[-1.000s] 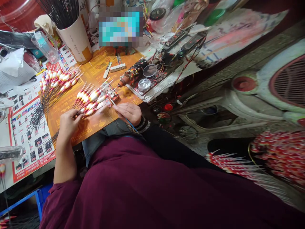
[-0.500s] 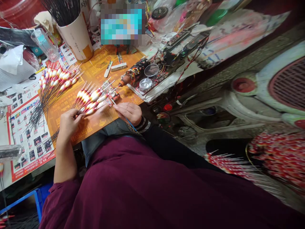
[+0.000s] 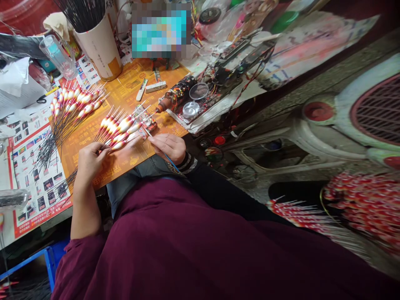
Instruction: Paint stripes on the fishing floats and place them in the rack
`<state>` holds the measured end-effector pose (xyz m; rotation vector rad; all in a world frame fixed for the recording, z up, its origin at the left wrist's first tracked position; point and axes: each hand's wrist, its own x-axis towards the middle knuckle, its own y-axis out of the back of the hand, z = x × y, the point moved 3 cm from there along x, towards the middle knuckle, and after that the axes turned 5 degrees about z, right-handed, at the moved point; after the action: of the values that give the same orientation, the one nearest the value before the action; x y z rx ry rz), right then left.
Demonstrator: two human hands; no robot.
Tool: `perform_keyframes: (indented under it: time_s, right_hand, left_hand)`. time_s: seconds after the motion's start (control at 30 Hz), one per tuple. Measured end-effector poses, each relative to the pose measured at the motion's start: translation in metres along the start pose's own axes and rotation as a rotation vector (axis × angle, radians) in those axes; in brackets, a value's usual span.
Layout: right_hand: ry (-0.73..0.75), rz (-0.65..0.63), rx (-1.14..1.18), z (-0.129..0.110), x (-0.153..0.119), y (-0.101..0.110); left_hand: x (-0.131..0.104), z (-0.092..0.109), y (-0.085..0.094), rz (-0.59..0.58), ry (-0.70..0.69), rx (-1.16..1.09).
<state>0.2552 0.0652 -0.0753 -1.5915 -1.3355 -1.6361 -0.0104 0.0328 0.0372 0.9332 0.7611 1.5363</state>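
My left hand [image 3: 90,162] is closed, thumb against fingers, at the stem ends of a fan of fishing floats [image 3: 118,129]. These are white with red and yellow bands and have thin tips. The grip itself is partly hidden. My right hand [image 3: 170,148] pinches a thin paintbrush [image 3: 170,161] with a blue handle, its tip beside the nearest floats. Just beyond that tip, a small motor [image 3: 179,91] with a brown nose points at the floats; whether a float tip sits in it I cannot tell. A paint-spotted block [image 3: 150,124] lies beneath the float tips.
More finished-looking floats [image 3: 76,98] lie in a pile at the left. Behind them stand a glass mug [image 3: 59,56] and a white cup [image 3: 99,52] of black stems. Small clear dishes [image 3: 191,110] sit by the motor. Racked red floats [image 3: 365,208] and a pale stool-like frame [image 3: 312,137] are at right.
Both hands, the floats and the paintbrush keep almost the same places. The view has shifted only very slightly.
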Motion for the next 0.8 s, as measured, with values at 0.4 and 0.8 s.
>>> perform_keyframes:
  time_s: [0.4,0.8]
  right_hand:
    - [0.04,0.047,0.131,-0.03,0.014,0.001]
    - [0.078,-0.011,0.191,-0.054,0.005,-0.023]
  left_hand:
    - [-0.003,-0.002,-0.004,-0.001,-0.023,-0.003]
    - [-0.007,-0.006,-0.01,0.003,-0.049,-0.029]
